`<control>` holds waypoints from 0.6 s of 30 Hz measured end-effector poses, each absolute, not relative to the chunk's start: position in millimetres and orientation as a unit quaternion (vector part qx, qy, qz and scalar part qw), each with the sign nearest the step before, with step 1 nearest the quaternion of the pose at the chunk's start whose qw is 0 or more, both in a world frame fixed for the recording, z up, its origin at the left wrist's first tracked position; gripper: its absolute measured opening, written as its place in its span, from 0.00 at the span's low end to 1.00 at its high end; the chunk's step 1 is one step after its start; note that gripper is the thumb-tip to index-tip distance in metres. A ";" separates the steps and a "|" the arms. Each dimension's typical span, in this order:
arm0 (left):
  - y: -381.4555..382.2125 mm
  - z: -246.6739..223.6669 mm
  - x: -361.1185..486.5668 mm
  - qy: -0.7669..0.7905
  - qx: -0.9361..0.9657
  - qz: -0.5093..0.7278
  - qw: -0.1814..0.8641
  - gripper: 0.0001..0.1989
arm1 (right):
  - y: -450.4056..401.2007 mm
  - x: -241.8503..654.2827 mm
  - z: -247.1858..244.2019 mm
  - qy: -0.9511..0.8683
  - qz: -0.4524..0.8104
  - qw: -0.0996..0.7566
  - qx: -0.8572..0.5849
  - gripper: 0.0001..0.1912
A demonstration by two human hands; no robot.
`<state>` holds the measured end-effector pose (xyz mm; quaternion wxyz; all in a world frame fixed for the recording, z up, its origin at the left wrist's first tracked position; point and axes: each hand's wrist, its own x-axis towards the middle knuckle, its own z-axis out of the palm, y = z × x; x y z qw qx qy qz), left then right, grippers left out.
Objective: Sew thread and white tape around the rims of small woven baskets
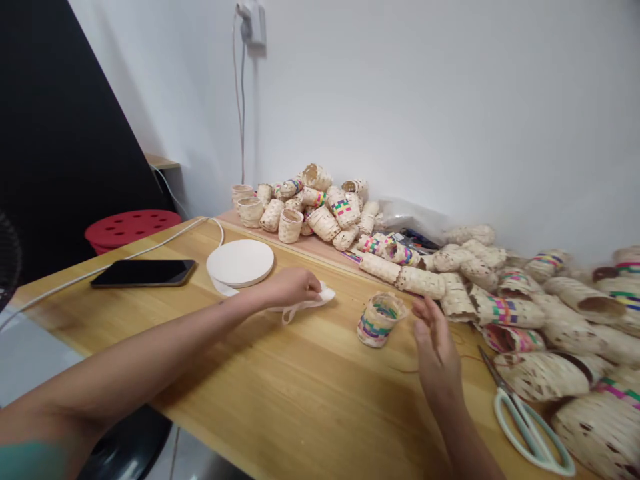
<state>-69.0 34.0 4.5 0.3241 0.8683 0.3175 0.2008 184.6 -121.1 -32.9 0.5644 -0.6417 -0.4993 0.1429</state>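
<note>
Wooden bench [280, 380]: pale boards under everything I can see, its far edge against a white wall [410, 107].

Left hand [290, 288]: fingers together, curled over a white cloth [320, 299] and holding it down on the bench, towards the far edge.

Right hand [436, 347]: open, fingers apart, raised, touching nothing that I can see.

Woven cup [379, 320]: pale with pink and green bands, tilted slightly on the bench between my hands, just beside the right.

Woven tubes [505, 310]: heaped along the far edge and right end, some with coloured bands.

Scissors [530, 433]: white-handled, lying by the near right corner.

White disc [240, 263]: round, flat, just behind the left hand, with a cable [150, 248] running from it.

Phone [143, 273]: black, lying towards the left end.
</note>
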 end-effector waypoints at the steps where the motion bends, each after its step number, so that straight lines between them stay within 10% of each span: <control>1: 34.9 12.7 -75.4 0.316 0.870 0.197 0.323 0.14 | -123.7 186.9 -29.0 -0.506 0.112 0.566 -0.641 0.32; 7: 2.4 80.9 -85.0 0.217 0.893 0.175 0.353 0.16 | -135.3 163.3 23.4 -0.662 -0.047 0.503 -0.554 0.19; 18: -44.5 156.3 -59.9 0.128 0.928 0.255 0.238 0.05 | -116.6 133.7 133.1 -0.785 0.133 0.338 -0.502 0.16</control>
